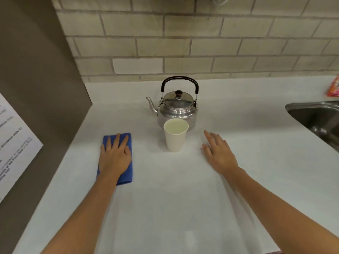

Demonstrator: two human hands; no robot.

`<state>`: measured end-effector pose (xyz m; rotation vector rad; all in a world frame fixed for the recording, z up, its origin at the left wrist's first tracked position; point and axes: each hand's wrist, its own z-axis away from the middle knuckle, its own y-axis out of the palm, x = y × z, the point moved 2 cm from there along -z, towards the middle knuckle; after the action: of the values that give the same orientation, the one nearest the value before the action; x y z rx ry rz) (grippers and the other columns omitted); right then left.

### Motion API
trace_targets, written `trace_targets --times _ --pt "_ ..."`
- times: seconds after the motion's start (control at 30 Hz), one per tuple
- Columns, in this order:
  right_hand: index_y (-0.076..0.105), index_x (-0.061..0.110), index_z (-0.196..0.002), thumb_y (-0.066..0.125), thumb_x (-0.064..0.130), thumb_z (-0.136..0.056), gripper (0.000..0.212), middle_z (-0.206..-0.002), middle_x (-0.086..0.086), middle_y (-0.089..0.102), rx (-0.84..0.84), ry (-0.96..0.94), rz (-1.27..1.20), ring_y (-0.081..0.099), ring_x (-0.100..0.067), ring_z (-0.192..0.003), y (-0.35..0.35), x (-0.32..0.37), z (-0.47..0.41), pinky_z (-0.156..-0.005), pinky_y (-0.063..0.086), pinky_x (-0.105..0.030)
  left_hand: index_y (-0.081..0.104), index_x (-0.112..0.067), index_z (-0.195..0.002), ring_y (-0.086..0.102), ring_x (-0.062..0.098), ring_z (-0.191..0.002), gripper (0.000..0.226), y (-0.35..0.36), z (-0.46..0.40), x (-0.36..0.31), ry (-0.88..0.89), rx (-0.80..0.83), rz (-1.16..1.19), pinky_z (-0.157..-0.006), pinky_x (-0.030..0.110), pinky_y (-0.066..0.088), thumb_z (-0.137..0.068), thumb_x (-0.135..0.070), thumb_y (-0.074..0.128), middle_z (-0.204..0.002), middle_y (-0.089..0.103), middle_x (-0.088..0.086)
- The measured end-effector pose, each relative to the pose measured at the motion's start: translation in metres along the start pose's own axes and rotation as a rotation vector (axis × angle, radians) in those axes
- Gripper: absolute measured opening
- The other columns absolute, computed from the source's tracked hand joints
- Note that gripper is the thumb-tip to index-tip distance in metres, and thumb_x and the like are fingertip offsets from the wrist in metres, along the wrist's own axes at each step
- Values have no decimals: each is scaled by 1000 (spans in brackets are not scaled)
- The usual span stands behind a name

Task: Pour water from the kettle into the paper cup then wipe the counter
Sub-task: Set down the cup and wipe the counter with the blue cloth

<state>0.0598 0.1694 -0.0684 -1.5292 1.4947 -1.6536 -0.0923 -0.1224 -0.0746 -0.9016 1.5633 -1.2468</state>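
Observation:
A silver kettle with a black handle stands upright on the white counter, spout pointing left. Directly in front of it is a white paper cup, upright, with liquid inside. A folded blue cloth lies flat to the cup's left. My left hand rests palm down on the cloth, fingers spread. My right hand lies flat on the bare counter right of the cup, fingers apart, holding nothing.
A steel sink is set into the counter at the right. An orange packet sits by the tiled wall behind it. A brown side panel with a printed sheet closes off the left.

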Motion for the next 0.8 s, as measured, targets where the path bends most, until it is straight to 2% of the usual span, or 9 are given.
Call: trace_targets --times 0.13,0.23,0.3,0.43,0.5,0.57,0.7,0.8 --pt "20 21 -145 34 31 -97 50 -147 -10 31 -10 3 -69 26 -26 -137 -4 3 2 -115 25 -43 1 -22 -147 -1 33 -145 52 14 70 -76 -123 -12 36 -118 46 -1 -97 -29 15 -159 -1 7" --pt "20 18 -145 33 28 -98 50 -148 -11 28 17 -34 -132 23 -25 -139 -9 4 6 -113 28 -42 2 -21 -147 -1 33 -145 53 27 120 -127 -58 -29 26 -118 44 -1 -97 -29 16 -159 0 8" --pt "21 17 -145 33 27 -98 49 -149 -13 26 58 -99 -130 23 -27 -139 -15 -3 10 -114 27 -44 5 -23 -147 2 30 -146 52 24 129 -118 -69 -17 23 -118 43 2 -97 -29 17 -159 2 7" --pt "24 16 -144 34 26 -98 48 -148 -14 28 66 -132 21 24 -30 -137 -37 -44 14 -114 21 -46 8 -19 -147 6 33 -145 51 5 136 -73 -327 -70 24 -119 44 5 -98 -29 18 -159 6 10" --pt "20 16 -145 31 28 -98 49 -150 -13 25 117 -115 48 17 -29 -140 -43 -59 14 -117 15 -45 6 -17 -147 4 35 -145 52 4 139 -87 -425 -88 26 -119 46 3 -98 -28 17 -159 5 12" --pt "18 17 -145 29 28 -99 49 -152 -12 23 155 -140 44 14 -27 -142 -43 -63 17 -118 12 -44 2 -15 -147 1 37 -144 52 12 138 -133 -471 -84 55 -118 46 0 -99 -29 16 -159 1 13" --pt "18 15 -145 30 27 -99 49 -151 -15 24 133 -181 32 19 -28 -140 -45 -66 19 -116 18 -41 0 -13 -147 -4 36 -145 53 43 142 -256 -242 -62 88 -118 45 -3 -99 -29 16 -158 -2 14" --pt "18 14 -145 31 26 -99 50 -151 -17 22 124 -205 39 21 -30 -139 -49 -73 14 -113 26 -40 2 -17 -147 -5 31 -146 54 51 152 -277 -125 -22 82 -119 42 -5 -98 -32 17 -159 -3 11"
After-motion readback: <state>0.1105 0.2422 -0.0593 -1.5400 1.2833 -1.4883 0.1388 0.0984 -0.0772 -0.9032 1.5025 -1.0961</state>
